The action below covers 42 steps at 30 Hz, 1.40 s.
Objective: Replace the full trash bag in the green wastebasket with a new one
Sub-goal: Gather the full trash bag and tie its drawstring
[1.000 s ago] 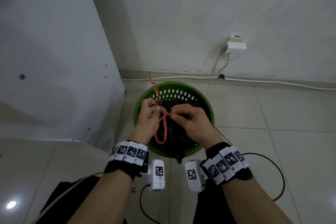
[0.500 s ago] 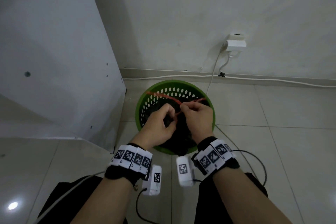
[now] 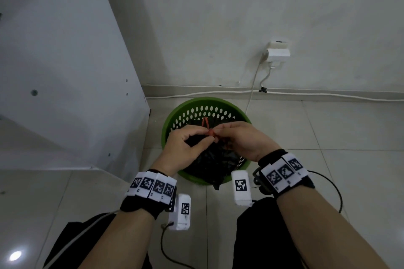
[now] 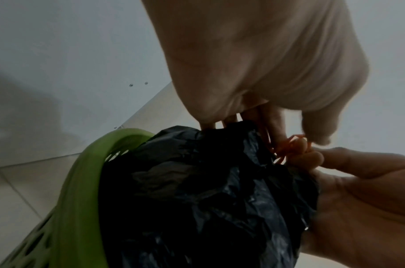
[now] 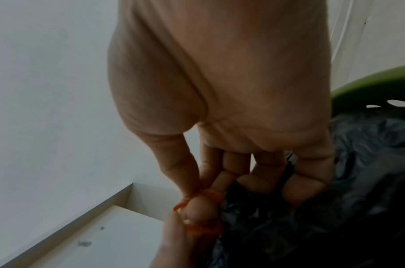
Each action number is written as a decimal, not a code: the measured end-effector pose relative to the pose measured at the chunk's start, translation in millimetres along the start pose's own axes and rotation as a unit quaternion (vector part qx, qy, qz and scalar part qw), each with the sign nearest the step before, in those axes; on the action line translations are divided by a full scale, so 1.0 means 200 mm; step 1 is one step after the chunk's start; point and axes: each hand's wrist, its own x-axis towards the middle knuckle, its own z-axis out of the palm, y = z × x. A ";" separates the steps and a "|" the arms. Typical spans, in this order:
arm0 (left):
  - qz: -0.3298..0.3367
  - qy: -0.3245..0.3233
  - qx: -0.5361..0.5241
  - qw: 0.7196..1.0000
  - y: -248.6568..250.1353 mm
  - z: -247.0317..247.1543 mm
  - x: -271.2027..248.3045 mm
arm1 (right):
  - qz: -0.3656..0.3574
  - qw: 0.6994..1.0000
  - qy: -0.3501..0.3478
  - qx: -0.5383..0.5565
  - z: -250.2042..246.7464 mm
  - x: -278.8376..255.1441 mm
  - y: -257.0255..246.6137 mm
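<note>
1 green wastebasket (image 3: 197, 105) | 1 black bag (image 3: 209, 159) | 1 red string (image 3: 211, 132) | 2 hands pinching

A crumpled black trash bag (image 3: 209, 159) fills the green perforated wastebasket (image 3: 175, 116), its orange drawstring (image 3: 206, 125) seemingly knotted on top.

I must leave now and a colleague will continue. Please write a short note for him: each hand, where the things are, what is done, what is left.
Left hand: pinches the orange string at the bag's neck.
Right hand: pinches the same string from the other side.
Black bag: gathered at the top, inside the green basket on the floor by the wall.
Done: bag mouth gathered, string looped at it.
Left: finish the knot, lift the bag out, fit a new one. No new bag is in view.
</note>
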 end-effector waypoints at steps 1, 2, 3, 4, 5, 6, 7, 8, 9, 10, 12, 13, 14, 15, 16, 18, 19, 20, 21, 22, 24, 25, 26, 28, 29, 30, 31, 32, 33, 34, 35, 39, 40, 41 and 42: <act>-0.005 0.005 0.006 1.000 0.01 0.00 0.00 | -0.002 1.000 0.010 0.000 0.01 0.00 0.01; -0.003 0.006 0.016 1.000 0.01 0.00 0.00 | -0.006 1.000 0.028 0.002 0.01 0.00 0.01; 0.001 0.000 0.028 1.000 0.02 -0.01 0.01 | -0.011 0.998 0.055 0.010 0.01 0.00 0.02; 0.002 -0.011 0.036 0.999 0.02 -0.02 0.01 | -0.018 0.996 0.090 0.021 0.02 0.00 0.02; -0.002 -0.022 0.045 0.999 0.03 -0.04 0.00 | -0.025 0.991 0.128 0.032 0.03 -0.01 0.02; -0.003 -0.031 0.058 0.998 0.03 -0.05 0.00 | -0.032 0.985 0.165 0.043 0.03 -0.01 0.02; 0.000 -0.033 0.075 0.997 0.03 -0.07 -0.01 | -0.036 0.978 0.195 0.056 0.04 -0.01 0.02; 0.007 -0.025 0.090 0.996 0.03 -0.08 -0.02 | -0.040 0.972 0.219 0.072 0.04 0.00 0.03; 0.014 -0.012 0.097 0.995 0.02 -0.09 -0.03 | -0.043 0.967 0.236 0.089 0.05 0.00 0.04; 0.019 0.000 0.099 0.995 0.02 -0.10 -0.04 | -0.048 0.962 0.249 0.105 0.05 0.01 0.04; 0.027 -0.002 0.109 0.994 0.02 -0.12 -0.05 | -0.060 0.951 0.274 0.130 0.06 0.01 0.04; 0.033 -0.010 0.119 0.992 0.01 -0.13 -0.06 | -0.065 0.945 0.289 0.141 0.05 0.02 0.04; 0.039 -0.017 0.123 0.992 0.01 -0.14 -0.07 | -0.068 0.937 0.306 0.154 0.03 0.03 0.04; 0.043 -0.017 0.122 0.991 0.00 -0.16 -0.08 | -0.069 0.929 0.326 0.163 0.00 0.04 0.04; 0.047 -0.010 0.121 0.991 -0.02 -0.18 -0.10 | -0.069 0.920 0.347 0.170 -0.04 0.05 0.06; 0.039 0.006 0.121 0.992 -0.08 -0.23 -0.14 | -0.062 0.905 0.382 0.174 -0.12 0.07 0.10; 0.027 0.010 0.125 0.992 -0.10 -0.25 -0.16 | -0.059 0.903 0.390 0.169 -0.14 0.07 0.12; 0.013 0.014 0.131 0.991 -0.12 -0.26 -0.18 | -0.059 0.906 0.389 0.158 -0.15 0.07 0.13; -0.004 0.018 0.135 0.991 -0.13 -0.27 -0.20 | -0.062 0.910 0.385 0.140 -0.15 0.07 0.14; -0.022 0.023 0.138 0.990 -0.14 -0.26 -0.20 | -0.072 0.915 0.380 0.114 -0.15 0.06 0.14; -0.055 0.040 0.138 0.988 -0.14 -0.24 -0.18 | -0.111 0.922 0.371 0.020 -0.13 0.05 0.12; -0.075 0.044 0.129 0.988 -0.13 -0.22 -0.16 | -0.139 0.919 0.365 -0.042 -0.12 0.04 0.11; -0.101 0.040 0.111 0.988 -0.11 -0.20 -0.14 | -0.169 0.914 0.355 -0.099 -0.11 0.03 0.10; -0.153 0.006 0.066 0.986 -0.06 -0.12 -0.09 | -0.216 0.905 0.319 -0.180 -0.06 0.02 0.09; -0.160 -0.019 0.062 0.985 -0.04 -0.08 -0.07 | -0.232 0.903 0.298 -0.205 -0.04 0.02 0.10; -0.157 -0.046 0.079 0.983 -0.02 -0.04 -0.06 | -0.248 0.900 0.277 -0.229 -0.01 0.02 0.11; -0.155 -0.077 0.106 0.979 -0.01 -0.01 -0.05 | -0.262 0.895 0.256 -0.255 0.01 0.03 0.13; -0.154 -0.103 0.136 0.973 -0.01 0.02 -0.05 | -0.275 0.889 0.229 -0.287 0.03 0.03 0.14; -0.155 -0.119 0.161 0.967 -0.02 0.04 -0.05 | -0.283 0.877 0.203 -0.332 0.04 0.03 0.16; -0.161 -0.119 0.171 0.965 -0.03 0.05 -0.04 | -0.292 0.857 0.176 -0.386 0.05 0.04 0.18; -0.174 -0.106 0.159 0.966 -0.05 0.05 -0.04 | -0.292 0.831 0.154 -0.447 0.06 0.04 0.20; -0.283 0.044 -0.022 0.958 -0.08 0.02 0.00 | -0.261 0.779 0.045 -0.569 0.11 0.09 0.25; -0.302 0.079 -0.064 0.948 -0.08 0.00 0.01 | -0.251 0.782 0.031 -0.570 0.12 0.12 0.27; -0.318 0.101 -0.105 0.937 -0.08 -0.01 0.02 | -0.245 0.789 0.030 -0.562 0.13 0.15 0.29; -0.330 0.109 -0.149 0.926 -0.07 -0.02 0.02 | -0.253 0.798 0.041 -0.545 0.14 0.17 0.31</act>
